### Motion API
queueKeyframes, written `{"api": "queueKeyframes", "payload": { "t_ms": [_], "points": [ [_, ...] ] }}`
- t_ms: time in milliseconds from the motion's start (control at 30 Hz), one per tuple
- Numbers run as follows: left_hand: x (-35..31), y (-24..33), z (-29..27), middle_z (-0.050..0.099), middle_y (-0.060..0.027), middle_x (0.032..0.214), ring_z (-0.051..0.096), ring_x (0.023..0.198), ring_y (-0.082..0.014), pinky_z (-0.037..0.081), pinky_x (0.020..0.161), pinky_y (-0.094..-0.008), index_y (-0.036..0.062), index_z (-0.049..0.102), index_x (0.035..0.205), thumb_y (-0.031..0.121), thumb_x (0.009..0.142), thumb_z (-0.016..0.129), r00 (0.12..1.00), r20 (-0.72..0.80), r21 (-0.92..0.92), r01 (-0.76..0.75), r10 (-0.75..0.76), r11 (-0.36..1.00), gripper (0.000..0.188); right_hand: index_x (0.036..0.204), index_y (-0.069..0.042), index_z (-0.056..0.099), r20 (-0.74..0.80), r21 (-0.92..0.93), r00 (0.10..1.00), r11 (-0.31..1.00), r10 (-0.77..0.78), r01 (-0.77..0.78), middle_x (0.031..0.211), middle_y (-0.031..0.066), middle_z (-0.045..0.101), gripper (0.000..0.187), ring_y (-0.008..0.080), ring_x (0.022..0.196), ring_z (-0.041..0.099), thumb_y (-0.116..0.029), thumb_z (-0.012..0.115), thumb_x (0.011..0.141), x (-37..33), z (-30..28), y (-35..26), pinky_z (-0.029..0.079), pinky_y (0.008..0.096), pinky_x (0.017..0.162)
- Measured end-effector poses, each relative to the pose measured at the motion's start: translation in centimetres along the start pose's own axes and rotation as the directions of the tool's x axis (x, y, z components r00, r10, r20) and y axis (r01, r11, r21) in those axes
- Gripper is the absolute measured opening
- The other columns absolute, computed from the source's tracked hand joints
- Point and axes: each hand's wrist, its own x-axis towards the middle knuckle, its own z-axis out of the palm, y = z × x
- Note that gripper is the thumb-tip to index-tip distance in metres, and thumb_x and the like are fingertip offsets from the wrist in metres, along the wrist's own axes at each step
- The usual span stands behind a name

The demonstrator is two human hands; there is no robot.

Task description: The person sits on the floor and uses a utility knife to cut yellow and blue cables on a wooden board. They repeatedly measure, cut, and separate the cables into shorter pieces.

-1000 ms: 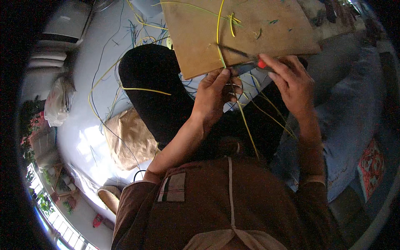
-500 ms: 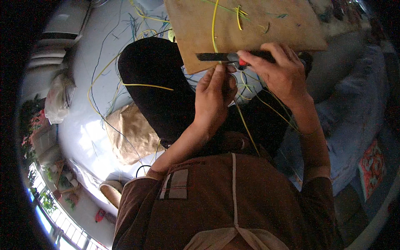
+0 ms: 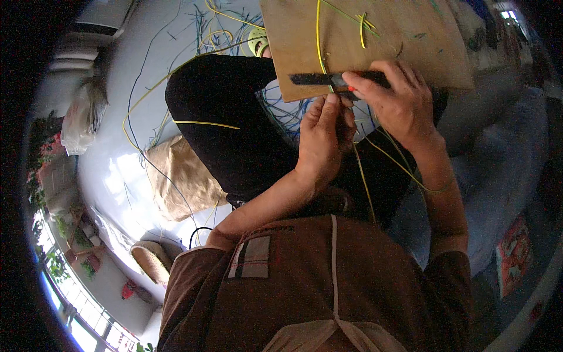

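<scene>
A: What's each hand doing here?

B: The right hand (image 3: 402, 105) is wrapped around a dark knife (image 3: 328, 79) with a bit of red at the handle, blade pointing to the person's left, lying along the near edge of the board (image 3: 404, 41). The left hand (image 3: 325, 138) is just below it, fingers pinched on a thin yellow strip (image 3: 362, 176) right by the blade.

A: And where's the strip go?

B: It runs down from the pinch over the black trousers (image 3: 234, 123) toward the brown shirt (image 3: 328, 281). Another yellow strip lies up across the board.

A: Is the blade actually touching the strip?

B: Can't quite tell, the fingers cover that spot. Looks very close.

A: Anything else around?

B: Loose yellow and blue strands (image 3: 193, 41) all over the pale floor (image 3: 117, 152), plus a crumpled tan bag (image 3: 179, 179) beside the left knee.
</scene>
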Motion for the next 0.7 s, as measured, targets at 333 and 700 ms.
{"api": "queueKeyframes", "payload": {
  "t_ms": [333,700],
  "points": [
    [0.3,0.0,-0.4,0.044,0.0020,0.055,0.038,0.045,-0.0063,0.029,0.039,-0.0182,0.0082,0.051,0.079,0.022,0.089,0.044,0.997,0.069,0.031,-0.023,0.020,0.999,0.018,0.091,-0.021,0.064,-0.004,0.037,0.991,0.991,0.131,-0.130,0.077,-0.0018,0.050,0.024,0.0179,0.071,0.052,-0.025,0.066,0.067,0.6,-0.5,-1.0,0.043,0.0304,0.060],
    [0.4,0.1,-1.1,0.041,0.0023,0.064,0.038,0.055,-0.0035,0.035,0.048,-0.0155,0.0083,0.046,0.076,0.013,0.090,0.041,0.982,0.174,0.298,-0.123,0.073,0.947,0.016,0.085,-0.017,0.064,0.011,0.070,0.982,0.980,0.187,-0.188,0.074,-0.0012,0.051,0.019,0.0190,0.071,0.052,-0.026,0.064,0.069,1.4,-0.4,-1.3,0.044,0.0312,0.062]
  ]
}}
